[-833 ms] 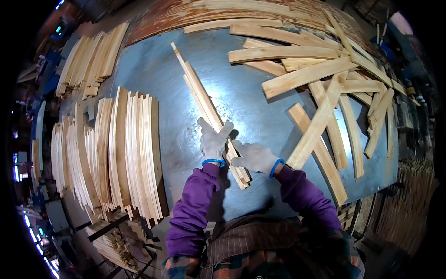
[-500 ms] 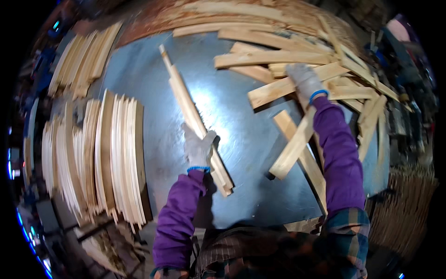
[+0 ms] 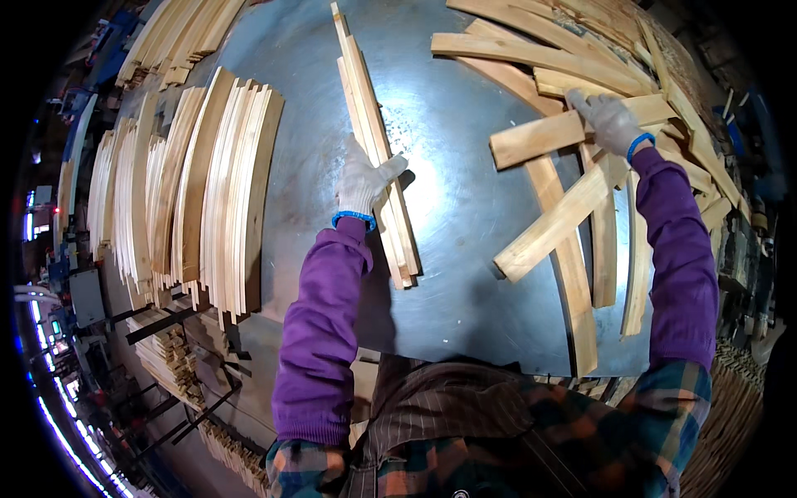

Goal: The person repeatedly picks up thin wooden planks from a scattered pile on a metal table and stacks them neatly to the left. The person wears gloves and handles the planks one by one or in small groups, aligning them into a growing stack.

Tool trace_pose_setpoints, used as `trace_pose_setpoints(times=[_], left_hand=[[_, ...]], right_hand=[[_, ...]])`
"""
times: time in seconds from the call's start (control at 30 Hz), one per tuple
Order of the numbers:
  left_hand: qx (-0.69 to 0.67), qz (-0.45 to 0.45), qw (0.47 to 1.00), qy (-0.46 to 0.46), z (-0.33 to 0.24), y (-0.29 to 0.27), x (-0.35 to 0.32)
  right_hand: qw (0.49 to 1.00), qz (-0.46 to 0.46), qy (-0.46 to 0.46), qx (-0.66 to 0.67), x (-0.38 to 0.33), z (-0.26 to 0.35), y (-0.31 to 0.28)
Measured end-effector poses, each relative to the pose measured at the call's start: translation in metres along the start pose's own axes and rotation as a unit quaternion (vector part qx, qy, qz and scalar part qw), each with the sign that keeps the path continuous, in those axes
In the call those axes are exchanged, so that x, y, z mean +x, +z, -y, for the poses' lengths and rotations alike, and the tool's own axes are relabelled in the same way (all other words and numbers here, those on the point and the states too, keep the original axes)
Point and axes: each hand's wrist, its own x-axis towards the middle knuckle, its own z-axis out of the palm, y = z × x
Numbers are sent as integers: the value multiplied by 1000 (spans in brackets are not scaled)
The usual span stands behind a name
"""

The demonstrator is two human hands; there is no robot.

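My left hand [image 3: 365,178], in a pale grey work glove with a blue cuff, wraps round a narrow bundle of wooden slats [image 3: 365,104] lying lengthwise on the metal table. Its thumb lies over the right side of the bundle; the other fingers are mostly hidden. Farther right, my right hand [image 3: 604,123], gloved alike, grips a short wooden slat [image 3: 538,138] at the near edge of a loose heap. Its fingers reach over the slat's far edge. Beneath that slat, another slat [image 3: 552,224] slants toward me, crossing a long curved slat [image 3: 573,286].
Stacked slats [image 3: 237,191] stand in tight rows at the left, with another stack [image 3: 178,37] behind. Loose slats [image 3: 540,58] overlap at the far right. The dark metal tabletop [image 3: 465,324] ends just before my apron. More cut wood [image 3: 166,365] lies below on the left.
The whole view has shifted, so the tabletop sits higher in it. My left hand still holds the bundle. My right hand remains on the short slat, which lies a little nearer to me within the heap.
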Motion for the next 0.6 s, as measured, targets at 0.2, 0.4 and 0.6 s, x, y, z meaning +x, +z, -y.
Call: trace_pose_setpoints(times=[0.2,0.4,0.6], left_hand=[[-191,19,980,-48,3,4,-20],[-59,-11,998,-22,35,-8,-38],[-238,19,971,8,28,-11,-56]], right_hand=[[998,-1,-21,52,-13,9,-9],[964,-101,24,245,-26,67,-135],[550,-65,5,833,38,184,-165]])
